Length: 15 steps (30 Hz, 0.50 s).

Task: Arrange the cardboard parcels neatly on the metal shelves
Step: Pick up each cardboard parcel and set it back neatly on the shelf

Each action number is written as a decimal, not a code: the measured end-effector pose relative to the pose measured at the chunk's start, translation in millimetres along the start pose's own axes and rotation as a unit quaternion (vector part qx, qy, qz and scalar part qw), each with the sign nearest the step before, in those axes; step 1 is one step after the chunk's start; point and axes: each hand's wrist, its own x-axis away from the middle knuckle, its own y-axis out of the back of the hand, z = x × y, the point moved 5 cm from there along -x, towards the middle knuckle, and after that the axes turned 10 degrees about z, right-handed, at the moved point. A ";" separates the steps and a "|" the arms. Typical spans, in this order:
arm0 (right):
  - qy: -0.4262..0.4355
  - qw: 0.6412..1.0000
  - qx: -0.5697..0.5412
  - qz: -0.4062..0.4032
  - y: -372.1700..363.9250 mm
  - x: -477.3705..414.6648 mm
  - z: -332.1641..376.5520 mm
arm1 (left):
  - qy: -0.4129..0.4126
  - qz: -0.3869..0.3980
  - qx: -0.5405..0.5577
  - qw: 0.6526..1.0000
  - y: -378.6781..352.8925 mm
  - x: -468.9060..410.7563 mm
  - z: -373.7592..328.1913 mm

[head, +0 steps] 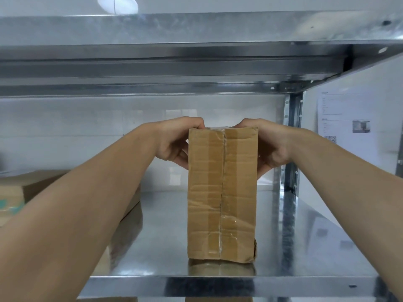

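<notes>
Both hands grip a taped cardboard parcel [222,192] between them: left hand [174,141] and right hand [270,144] curl round its far end. Parcel rests on the metal shelf [294,247]; a second parcel [32,188] lies left of the left hand.

Brightly, evenly lit; glare is seen on the metal shelf [305,232]; edges are bowed; wall notice [333,114] blurred, possibly defocused.

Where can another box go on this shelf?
The biggest bare patch of the metal shelf is right of the tall taped parcel, out to the corner post. A narrower strip lies between that parcel and the other parcel on the left. The left end is crowded.
</notes>
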 end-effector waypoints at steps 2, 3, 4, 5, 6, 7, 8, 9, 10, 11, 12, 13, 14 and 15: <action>0.011 1.000 0.015 0.003 -2.9 1.7 3.2 | 0.003 -0.005 -0.001 1.000 1.0 -0.9 -0.2; 0.016 1.000 0.020 0.005 -5.0 2.9 4.4 | 0.004 -0.008 0.000 1.000 1.2 -1.3 -0.5; 0.018 1.000 0.024 0.006 -6.8 4.5 4.8 | 0.006 -0.009 0.001 1.000 0.5 -1.4 -0.5; 0.020 0.999 0.029 0.006 -8.2 6.0 5.0 | 0.006 -0.008 0.002 1.000 -0.7 -1.5 -0.6; 0.023 0.999 0.035 0.004 -8.4 6.9 5.3 | 0.007 -0.007 0.001 1.000 -1.9 -1.5 -1.0; 0.025 0.999 0.038 0.000 -8.0 7.5 4.8 | 0.008 -0.007 0.002 1.000 -3.7 -1.5 -1.2; 0.027 0.999 0.038 -0.002 -7.6 8.2 4.6 | 0.008 -0.009 0.002 1.000 -5.1 -0.9 -1.9; 0.028 0.999 0.039 -0.002 -7.8 9.1 3.9 | 0.009 -0.010 0.001 1.000 -6.4 -0.7 -2.2; 0.028 0.999 0.040 0.000 -7.9 10.1 3.8 | 0.010 -0.012 -0.002 1.000 -7.0 -0.2 -2.9; 0.029 0.999 0.040 0.002 -7.9 11.5 3.5 | 0.009 -0.013 -0.004 1.000 -7.6 0.8 -3.8; 0.032 0.999 0.039 0.002 -7.0 12.4 3.3 | 0.008 -0.015 -0.007 1.000 -8.1 2.2 -4.9; 0.037 0.999 0.036 0.001 -5.6 14.1 3.3 | 0.005 -0.018 -0.011 1.000 -8.0 4.2 -7.2; 0.043 0.999 0.031 -0.003 -3.8 15.5 4.3 | -0.001 -0.023 -0.012 1.000 -6.9 6.2 -10.5; 0.048 0.998 0.025 -0.009 -2.2 16.1 4.8 | -0.009 -0.028 -0.008 1.000 -5.0 7.4 -12.9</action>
